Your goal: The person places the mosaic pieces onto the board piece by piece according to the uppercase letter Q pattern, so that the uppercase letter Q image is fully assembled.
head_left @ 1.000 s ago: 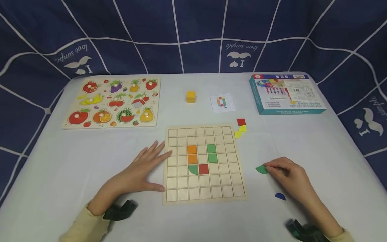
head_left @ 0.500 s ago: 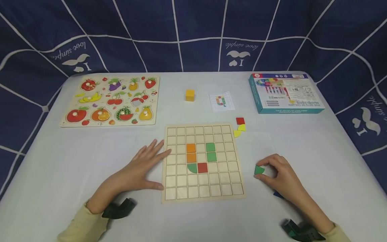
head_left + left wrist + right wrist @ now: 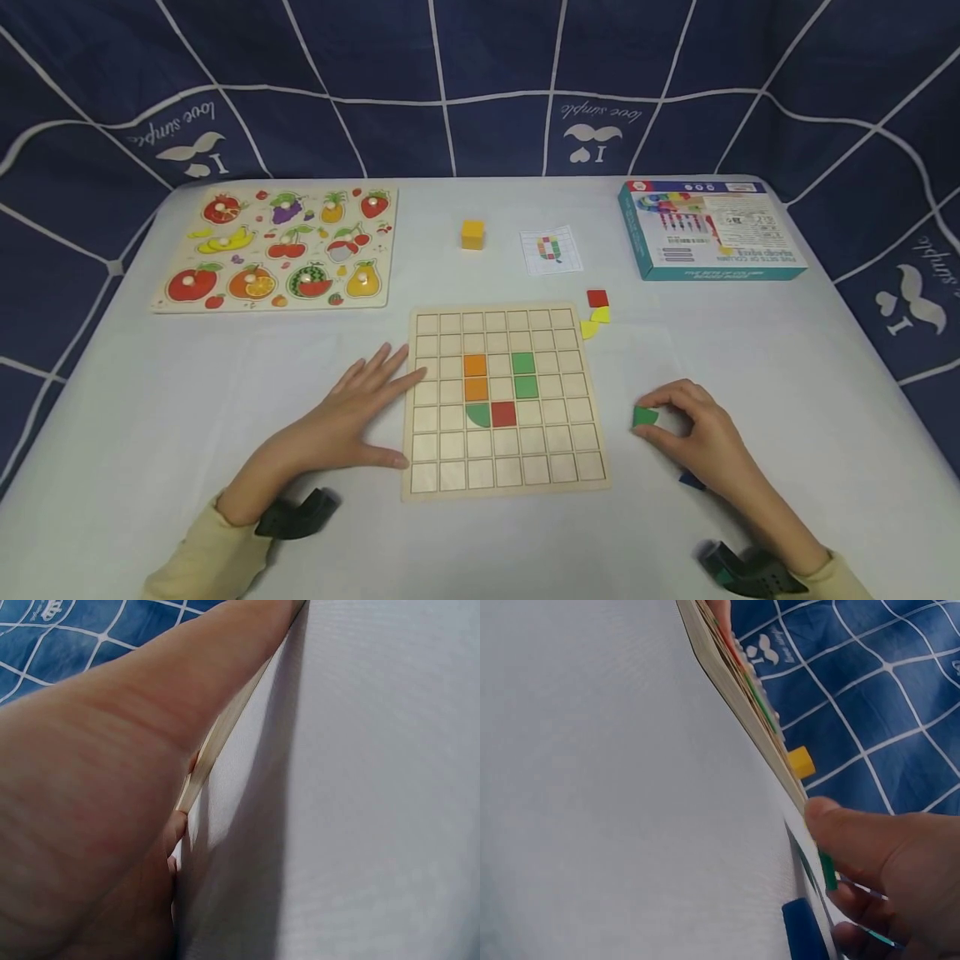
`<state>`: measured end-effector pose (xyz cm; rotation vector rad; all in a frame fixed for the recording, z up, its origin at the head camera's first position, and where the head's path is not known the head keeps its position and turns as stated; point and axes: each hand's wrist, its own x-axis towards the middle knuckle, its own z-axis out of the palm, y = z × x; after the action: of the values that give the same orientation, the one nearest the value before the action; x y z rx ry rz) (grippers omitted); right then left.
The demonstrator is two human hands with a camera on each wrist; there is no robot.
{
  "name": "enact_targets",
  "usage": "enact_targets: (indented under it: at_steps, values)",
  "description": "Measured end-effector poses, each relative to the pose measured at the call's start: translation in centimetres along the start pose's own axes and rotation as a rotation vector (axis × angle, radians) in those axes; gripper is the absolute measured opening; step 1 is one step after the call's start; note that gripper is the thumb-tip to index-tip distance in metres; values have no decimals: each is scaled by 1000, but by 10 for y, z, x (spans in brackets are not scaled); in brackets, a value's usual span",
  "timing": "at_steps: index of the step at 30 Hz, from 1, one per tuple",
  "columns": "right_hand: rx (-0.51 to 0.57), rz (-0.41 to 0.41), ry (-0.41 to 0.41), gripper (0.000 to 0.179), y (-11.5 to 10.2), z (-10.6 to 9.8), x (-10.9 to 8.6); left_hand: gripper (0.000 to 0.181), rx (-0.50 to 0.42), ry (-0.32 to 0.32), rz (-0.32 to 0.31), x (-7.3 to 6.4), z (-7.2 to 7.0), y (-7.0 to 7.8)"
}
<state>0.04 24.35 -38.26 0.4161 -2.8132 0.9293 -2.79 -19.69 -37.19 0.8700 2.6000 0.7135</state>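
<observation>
My right hand (image 3: 693, 433) pinches a green quarter-circle tile (image 3: 644, 416) between thumb and fingers, to the right of the wooden grid board (image 3: 536, 469). The same green tile (image 3: 827, 870) shows edge-on in the right wrist view. A blue tile (image 3: 692, 481) lies on the table, partly hidden under that hand. My left hand (image 3: 347, 421) lies spread at the board's left edge, its fingers and thumb touching it. On the board sit orange tiles (image 3: 476, 377), green square tiles (image 3: 525, 375), a green quarter-circle (image 3: 478, 415) and a red square (image 3: 503, 414).
Beyond the board's upper right corner lie a red tile (image 3: 597, 298) and yellow tiles (image 3: 596, 322). A pattern card (image 3: 532, 260), a yellow cube (image 3: 472, 235), a fruit puzzle board (image 3: 285, 279) and a box (image 3: 716, 273) stand farther back on the white table.
My right hand has turned the green tile and brought it slightly left, its thumb and fingers now on opposite sides. The blue tile has become partly covered. The left hand stays in place.
</observation>
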Motion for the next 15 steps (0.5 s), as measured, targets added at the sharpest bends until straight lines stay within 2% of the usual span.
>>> enact_targets:
  at_steps: [8, 15]
  values:
    - [30, 45, 0, 35, -6, -8, 6, 108, 7, 4, -6, 0, 2, -1]
    - [47, -5, 1, 35, -6, -15, 15, 108, 5, 5, -6, 0, 2, -1]
